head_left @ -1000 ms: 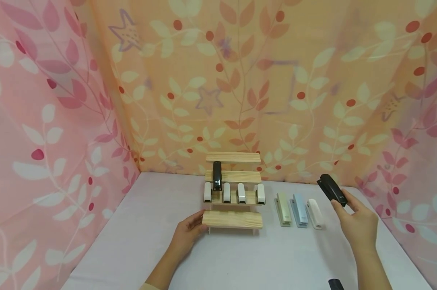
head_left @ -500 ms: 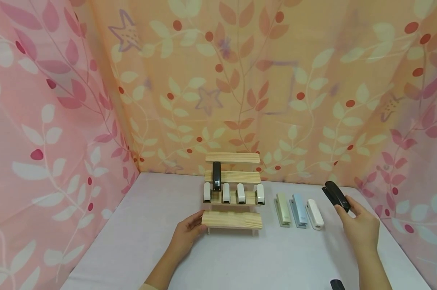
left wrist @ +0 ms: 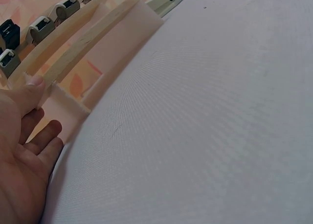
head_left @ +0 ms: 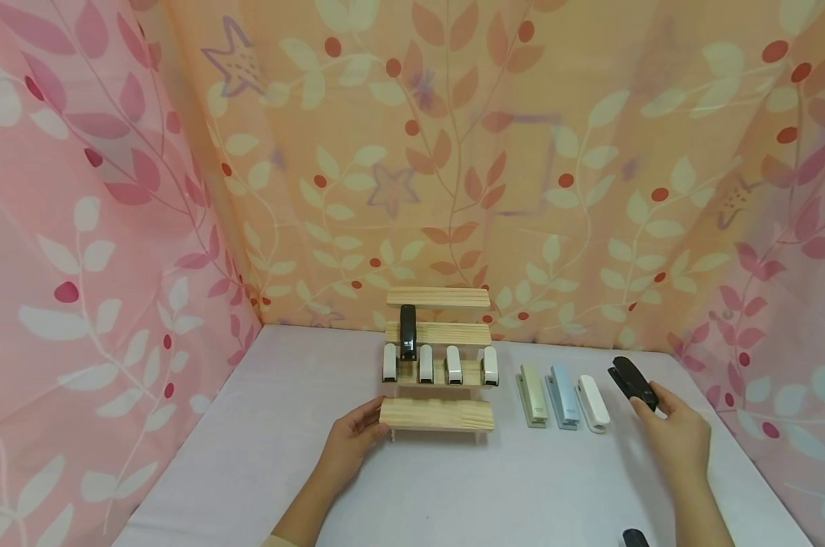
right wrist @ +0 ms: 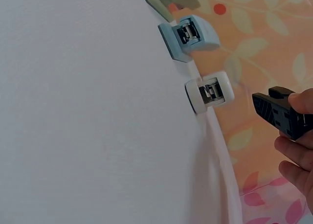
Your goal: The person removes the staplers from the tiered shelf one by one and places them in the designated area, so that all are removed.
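Note:
My right hand [head_left: 679,441] holds a black stapler [head_left: 634,381] between thumb and fingers, to the right of the white stapler [head_left: 593,404]. In the right wrist view the black stapler [right wrist: 281,111] is held off the table, with the thumb on top. My left hand [head_left: 349,448] grips the left end of the wooden rack's lowest shelf [head_left: 437,415]; the left wrist view shows the thumb of this hand [left wrist: 22,150] on the shelf's edge. Several white staplers [head_left: 453,365] stand on the shelf above, and a black stapler [head_left: 409,333] stands on the one above that.
Green [head_left: 532,395] and blue [head_left: 564,396] staplers lie on the table [head_left: 522,494] between the rack and the white one. A dark object [head_left: 634,538] shows at the bottom edge. Patterned cloth [head_left: 358,228] hangs behind and at both sides.
My right hand has lowered the black stapler toward the table, first moving it slightly right. The left hand stays on the rack's lowest shelf.

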`<state>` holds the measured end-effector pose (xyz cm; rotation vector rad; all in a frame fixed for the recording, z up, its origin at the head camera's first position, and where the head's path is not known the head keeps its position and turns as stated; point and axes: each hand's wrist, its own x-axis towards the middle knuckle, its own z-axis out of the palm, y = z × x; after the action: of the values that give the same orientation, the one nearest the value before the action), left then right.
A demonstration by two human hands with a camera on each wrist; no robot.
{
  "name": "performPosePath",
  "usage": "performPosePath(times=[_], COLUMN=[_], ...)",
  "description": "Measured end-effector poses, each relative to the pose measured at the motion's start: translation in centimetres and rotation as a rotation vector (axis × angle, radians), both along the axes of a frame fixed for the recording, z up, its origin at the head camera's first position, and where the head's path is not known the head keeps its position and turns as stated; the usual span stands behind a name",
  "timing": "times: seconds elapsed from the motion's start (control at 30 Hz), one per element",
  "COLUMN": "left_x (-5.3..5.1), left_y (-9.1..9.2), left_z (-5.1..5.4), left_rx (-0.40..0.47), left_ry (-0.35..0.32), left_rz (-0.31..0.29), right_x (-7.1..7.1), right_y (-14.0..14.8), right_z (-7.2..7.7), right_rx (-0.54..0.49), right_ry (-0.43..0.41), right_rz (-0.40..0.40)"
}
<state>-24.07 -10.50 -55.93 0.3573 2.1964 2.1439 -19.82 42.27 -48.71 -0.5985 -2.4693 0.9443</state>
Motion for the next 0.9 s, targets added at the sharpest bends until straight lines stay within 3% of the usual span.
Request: performPosePath(times=[0.4, 0.9], left_x=[0.0, 0.0], left_y=[0.2, 0.1], left_z=[0.1, 0.2], left_rx=[0.008, 0.005], left_ry=[-0.001, -0.01], left_rz=[-0.004, 0.006], right_x=[-0.2, -0.5], right_y=[0.5, 0.6], right_z=[-1.8, -2.8], right_rx=[-0.015, 0.003], right_ry=[-0.034, -0.08], right_rz=[0.026, 0.028])
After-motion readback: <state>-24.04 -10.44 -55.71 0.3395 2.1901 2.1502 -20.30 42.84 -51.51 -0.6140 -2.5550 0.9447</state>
